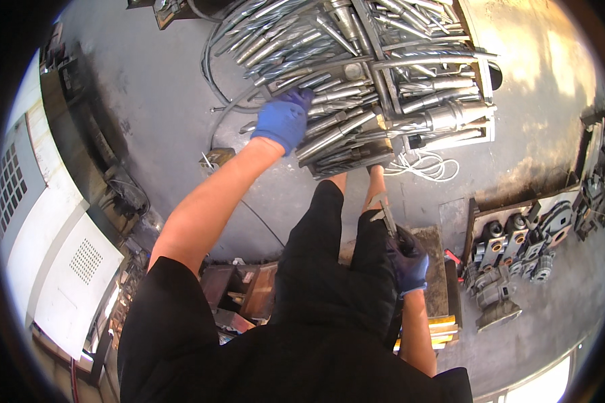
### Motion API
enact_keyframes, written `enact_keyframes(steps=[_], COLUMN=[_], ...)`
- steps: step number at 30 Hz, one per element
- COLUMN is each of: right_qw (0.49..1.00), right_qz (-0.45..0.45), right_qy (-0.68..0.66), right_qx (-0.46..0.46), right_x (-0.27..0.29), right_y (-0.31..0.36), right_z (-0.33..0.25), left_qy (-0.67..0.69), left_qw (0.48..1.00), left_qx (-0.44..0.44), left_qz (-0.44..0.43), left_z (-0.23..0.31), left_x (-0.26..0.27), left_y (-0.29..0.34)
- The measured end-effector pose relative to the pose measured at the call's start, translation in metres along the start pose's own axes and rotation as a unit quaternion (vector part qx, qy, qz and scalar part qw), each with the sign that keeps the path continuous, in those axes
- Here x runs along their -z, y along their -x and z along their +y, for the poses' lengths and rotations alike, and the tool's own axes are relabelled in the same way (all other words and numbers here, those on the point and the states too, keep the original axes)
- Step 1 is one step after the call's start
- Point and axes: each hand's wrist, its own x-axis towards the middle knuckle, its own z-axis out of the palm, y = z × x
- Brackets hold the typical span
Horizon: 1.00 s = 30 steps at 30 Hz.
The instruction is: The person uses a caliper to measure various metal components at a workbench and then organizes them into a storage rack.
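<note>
Drill bits (356,74), long and grey, are piled high in a metal tray (480,131) on the grey floor (154,87). The left hand (282,121), in a blue glove, is stretched out to the near left corner of the pile. Its fingers are curled down onto the ends of the bits there, but it cannot be told if one bit is gripped or only touched. The right hand (407,258), in a darker glove, is held low by the leg. It is closed around a thin metal tool (383,211) that points up and away from the body.

Picking through the pile seems to be the step in hand. For one bit to be pulled out, a firm pinch on its end would be needed, and a slow, straight pull, since many bits are crossed over each other and could roll or slide.

Open floor is seen to the left of the tray, so room is there for the arm to be drawn back. White cable (420,164) is looped just in front of the tray by the feet. Heavy metal blocks (511,245) are lined up on the right, well apart from the hands.
</note>
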Motion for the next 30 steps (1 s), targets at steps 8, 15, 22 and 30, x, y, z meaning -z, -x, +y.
enact_keyframes(steps=[8, 15, 22, 30], right_qw=[0.999, 1.000, 1.000, 1.000], right_qz=[-0.001, 0.012, 0.008, -0.007], right_qy=[0.003, -0.018, -0.007, 0.010], right_qx=[-0.038, -0.005, -0.008, 0.010], right_x=[0.005, -0.005, -0.007, -0.005], right_y=[0.000, 0.002, -0.003, -0.001], right_z=[0.013, 0.000, 0.006, -0.001], left_qy=[0.133, 0.111, 0.268, 0.149], left_qw=[0.981, 0.961, 0.946, 0.973], left_qx=[0.090, 0.015, 0.003, 0.120], left_qz=[0.104, 0.252, 0.182, 0.127], left_z=[-0.033, -0.066, -0.012, 0.074], left_x=[0.028, 0.028, 0.007, -0.025], left_y=[-0.011, -0.020, 0.058, 0.064])
